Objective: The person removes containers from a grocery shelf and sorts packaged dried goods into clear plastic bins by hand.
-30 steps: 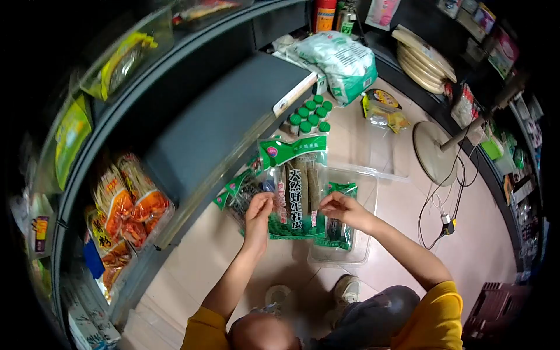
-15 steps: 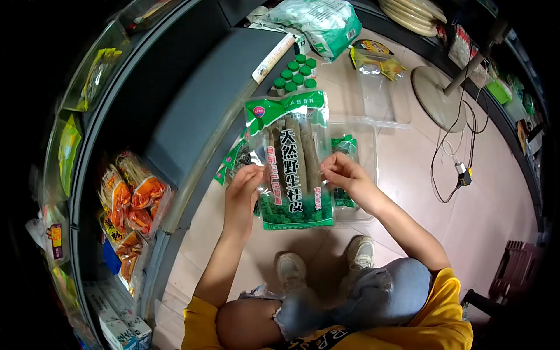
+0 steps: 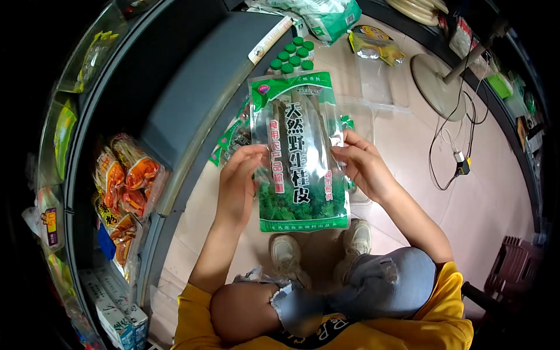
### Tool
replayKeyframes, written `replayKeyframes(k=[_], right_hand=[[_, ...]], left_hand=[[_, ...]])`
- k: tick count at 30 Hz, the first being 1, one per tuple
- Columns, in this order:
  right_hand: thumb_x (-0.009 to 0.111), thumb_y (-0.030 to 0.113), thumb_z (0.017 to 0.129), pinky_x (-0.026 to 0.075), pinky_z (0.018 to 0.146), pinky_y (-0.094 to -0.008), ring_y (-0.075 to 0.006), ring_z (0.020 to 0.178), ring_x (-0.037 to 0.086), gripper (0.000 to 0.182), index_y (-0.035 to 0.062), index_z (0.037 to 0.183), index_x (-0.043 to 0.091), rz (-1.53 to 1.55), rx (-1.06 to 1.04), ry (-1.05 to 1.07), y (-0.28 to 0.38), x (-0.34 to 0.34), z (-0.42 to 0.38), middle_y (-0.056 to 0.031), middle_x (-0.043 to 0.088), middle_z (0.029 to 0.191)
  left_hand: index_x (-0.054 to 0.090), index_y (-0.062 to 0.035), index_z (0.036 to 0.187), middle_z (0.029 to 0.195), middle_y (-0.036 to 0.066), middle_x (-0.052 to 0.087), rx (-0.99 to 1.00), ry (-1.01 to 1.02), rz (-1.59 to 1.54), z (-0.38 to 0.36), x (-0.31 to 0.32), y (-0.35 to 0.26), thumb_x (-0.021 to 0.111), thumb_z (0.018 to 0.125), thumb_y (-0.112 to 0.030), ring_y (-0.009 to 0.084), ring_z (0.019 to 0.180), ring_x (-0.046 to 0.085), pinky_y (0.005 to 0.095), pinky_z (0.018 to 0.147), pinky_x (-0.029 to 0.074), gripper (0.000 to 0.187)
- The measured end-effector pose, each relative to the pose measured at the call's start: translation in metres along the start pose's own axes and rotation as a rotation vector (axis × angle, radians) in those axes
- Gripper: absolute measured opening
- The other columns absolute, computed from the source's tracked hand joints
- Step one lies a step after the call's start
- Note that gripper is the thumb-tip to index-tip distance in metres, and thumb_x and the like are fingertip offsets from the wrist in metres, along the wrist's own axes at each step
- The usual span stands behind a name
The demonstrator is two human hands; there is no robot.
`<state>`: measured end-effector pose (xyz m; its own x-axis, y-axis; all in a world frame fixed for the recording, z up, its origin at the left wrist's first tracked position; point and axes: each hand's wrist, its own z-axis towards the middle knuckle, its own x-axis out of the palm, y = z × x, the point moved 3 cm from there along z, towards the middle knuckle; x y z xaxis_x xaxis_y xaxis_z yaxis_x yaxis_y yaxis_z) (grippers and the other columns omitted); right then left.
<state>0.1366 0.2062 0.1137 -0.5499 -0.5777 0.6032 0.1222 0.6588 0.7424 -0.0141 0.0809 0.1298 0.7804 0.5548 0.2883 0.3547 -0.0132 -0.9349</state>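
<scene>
A clear and green packet of cinnamon bark (image 3: 300, 157) with Chinese lettering is held up in front of me, its brown sticks partly hidden by glare. My left hand (image 3: 238, 175) pinches the left edge of this packet. On the opposite edge, my right hand (image 3: 366, 166) grips with thumb and fingers. Behind it, more green packets (image 3: 233, 140) lie on the left, largely covered. A clear plastic bin (image 3: 359, 122) stands behind the packet on the right, its contents mostly hidden.
Green-capped bottles (image 3: 293, 55) stand in rows beyond the packet. A dark shelf (image 3: 192, 105) curves along the left, with bagged noodles (image 3: 125, 181) on it. At right are a round stand base (image 3: 437, 84) and black cables (image 3: 461, 166). A second clear bin (image 3: 379, 84) sits farther back.
Both hands have brought the packet slightly closer, so it looks larger and its lower end sits a little to the right. Glare on its front has shifted.
</scene>
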Motion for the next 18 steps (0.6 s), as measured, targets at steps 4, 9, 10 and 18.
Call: replayKeyframes(k=[4,9,10,18], right_hand=[[0.043,0.005,0.077,0.039,0.064,-0.0214,-0.0067,0.075,0.047,0.007,0.0078,0.083,0.046,0.007,-0.019,0.008,-0.001,-0.004,-0.003,0.0006,0.049,0.081],[0.044,0.005,0.076,0.038,0.066,-0.0214,-0.0067,0.077,0.046,0.006,0.0076,0.080,0.046,0.013,-0.032,-0.022,-0.001,-0.008,-0.006,0.0011,0.049,0.081],[0.044,0.005,0.076,0.038,0.066,-0.0214,-0.0067,0.077,0.046,0.006,0.0076,0.080,0.046,0.011,-0.038,-0.021,-0.001,-0.008,-0.006,0.0011,0.049,0.081],[0.043,0.002,0.074,0.037,0.061,-0.0189,-0.0065,0.071,0.044,0.006,0.0065,0.078,0.046,-0.254,-0.074,-0.157,0.006,-0.007,-0.009,0.0004,0.047,0.077]], left_hand=[[0.048,-0.0018,0.094,0.088,0.004,0.051,-0.063,0.030,-0.059,-0.001,0.004,0.004,0.043,0.077,-0.012,0.0099,0.083,0.047,0.0226,0.071,0.037,0.020],[0.048,-0.0018,0.094,0.088,0.004,0.051,-0.047,0.063,-0.047,0.001,0.004,0.011,0.044,0.077,-0.013,0.0102,0.083,0.047,0.0227,0.071,0.037,0.021],[0.048,-0.0019,0.094,0.089,0.005,0.051,-0.060,0.053,-0.053,0.002,0.003,0.013,0.044,0.077,-0.013,0.0105,0.083,0.047,0.0225,0.071,0.036,0.021],[0.044,-0.0023,0.103,0.098,0.006,0.048,-0.060,-0.047,0.035,0.008,0.000,0.023,0.044,0.077,-0.014,0.0122,0.092,0.044,0.0226,0.077,0.033,0.028]])
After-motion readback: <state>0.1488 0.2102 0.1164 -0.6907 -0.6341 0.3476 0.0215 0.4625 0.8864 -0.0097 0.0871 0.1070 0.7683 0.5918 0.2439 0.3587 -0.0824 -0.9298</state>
